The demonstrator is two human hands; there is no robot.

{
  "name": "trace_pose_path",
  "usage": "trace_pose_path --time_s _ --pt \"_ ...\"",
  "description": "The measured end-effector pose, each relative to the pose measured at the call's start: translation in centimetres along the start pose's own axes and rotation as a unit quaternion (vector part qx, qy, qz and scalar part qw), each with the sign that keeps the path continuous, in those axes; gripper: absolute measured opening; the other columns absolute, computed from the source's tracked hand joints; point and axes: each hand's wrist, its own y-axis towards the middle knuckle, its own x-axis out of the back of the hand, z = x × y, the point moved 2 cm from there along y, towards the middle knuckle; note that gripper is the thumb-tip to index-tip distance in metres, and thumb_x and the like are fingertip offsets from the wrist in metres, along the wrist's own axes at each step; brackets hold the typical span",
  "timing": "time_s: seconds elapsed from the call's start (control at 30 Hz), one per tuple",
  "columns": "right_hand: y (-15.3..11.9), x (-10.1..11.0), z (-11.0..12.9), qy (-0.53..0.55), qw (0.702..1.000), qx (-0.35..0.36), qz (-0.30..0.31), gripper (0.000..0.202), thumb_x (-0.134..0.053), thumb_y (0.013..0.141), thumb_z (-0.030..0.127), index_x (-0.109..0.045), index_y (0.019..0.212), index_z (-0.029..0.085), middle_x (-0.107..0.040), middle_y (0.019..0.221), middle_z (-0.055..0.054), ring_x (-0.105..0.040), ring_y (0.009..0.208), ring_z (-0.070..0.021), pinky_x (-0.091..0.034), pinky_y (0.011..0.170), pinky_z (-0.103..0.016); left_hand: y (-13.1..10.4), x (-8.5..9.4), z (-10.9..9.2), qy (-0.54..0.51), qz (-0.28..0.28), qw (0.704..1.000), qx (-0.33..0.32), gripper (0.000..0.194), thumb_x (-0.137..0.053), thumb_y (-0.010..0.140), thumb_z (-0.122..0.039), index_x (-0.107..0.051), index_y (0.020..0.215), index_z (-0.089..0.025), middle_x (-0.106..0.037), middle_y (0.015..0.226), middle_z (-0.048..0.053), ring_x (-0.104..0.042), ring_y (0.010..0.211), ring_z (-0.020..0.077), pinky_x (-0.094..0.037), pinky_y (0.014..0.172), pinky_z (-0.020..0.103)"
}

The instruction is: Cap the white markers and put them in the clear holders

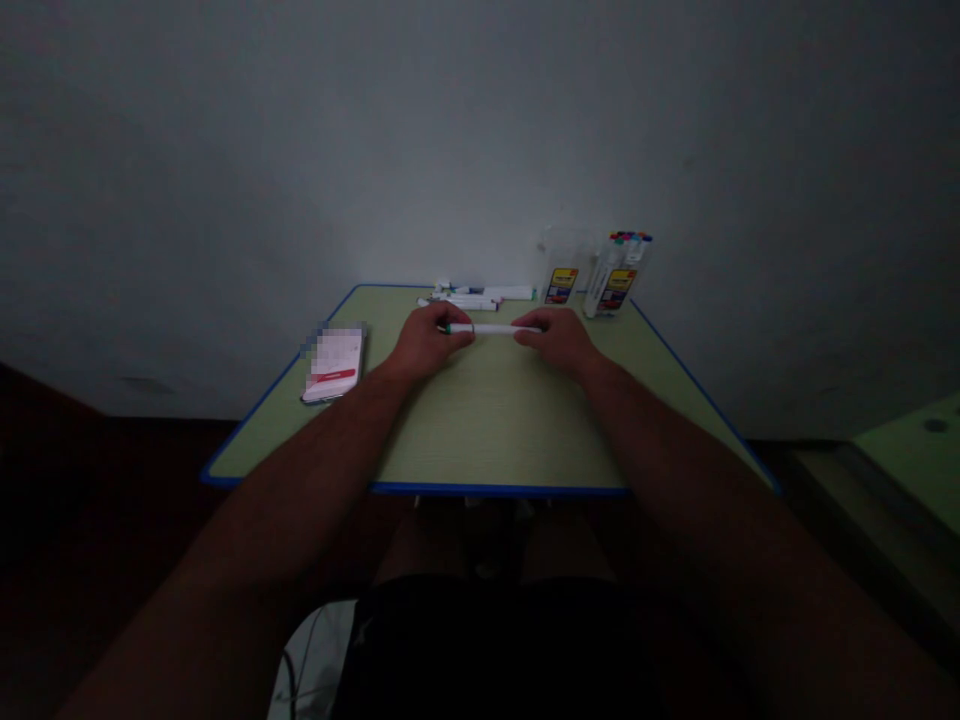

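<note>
A white marker [495, 329] with a green tip at its left end lies crosswise between my hands, over the table. My left hand [429, 340] pinches its left end between thumb and fingers. At the other end, the thumb and fingers of my right hand [556, 337] close on the marker. Just beyond my left hand, several white markers [480, 302] lie in a loose group near the wall.
A clear case [561, 265] and a second case full of markers with coloured caps [619, 275] stand at the back right. A phone [335, 362] lies at the left of the blue-edged table [495, 440]. The wall rises behind.
</note>
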Motion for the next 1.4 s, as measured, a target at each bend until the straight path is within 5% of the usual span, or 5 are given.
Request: trace_pose_path --time_s 0.27,0.53,1.4 --pt "-0.2 -0.3 -0.4 0.016 1.000 0.000 0.023 0.016 -0.075 0.075 0.022 -0.081 0.089 0.020 -0.073 0.078 -0.002 -0.060 0.070 -0.0147 -0.045 0.070 -0.030 -0.3 -0.1 -1.0 -0.010 -0.002 1.000 0.013 0.017 -0.079 0.067 -0.022 -0.069 0.080 -0.019 -0.068 0.079 0.002 -0.057 0.075 0.0169 -0.047 0.073 0.033" --pt "-0.4 0.1 0.4 -0.006 1.000 0.016 0.003 0.012 -0.075 0.075 0.022 -0.081 0.085 0.020 -0.071 0.072 -0.001 -0.059 0.068 -0.0146 -0.044 0.070 -0.030 0.0 0.0 0.1 0.021 0.008 1.000 0.022 0.015 -0.081 0.067 -0.024 -0.074 0.081 -0.020 -0.069 0.077 0.001 -0.056 0.072 0.0165 -0.046 0.072 0.035" --pt "-0.7 0.7 1.7 0.019 0.999 -0.012 0.027 0.010 -0.070 0.075 0.020 -0.076 0.079 0.014 -0.058 0.050 0.003 -0.050 0.047 -0.0096 -0.041 0.056 -0.025 -0.4 -1.0 -0.6 -0.100 -0.003 0.992 0.081 0.014 -0.081 0.060 -0.018 -0.070 0.067 -0.016 -0.063 0.063 -0.002 -0.049 0.061 0.0119 -0.038 0.062 0.030"
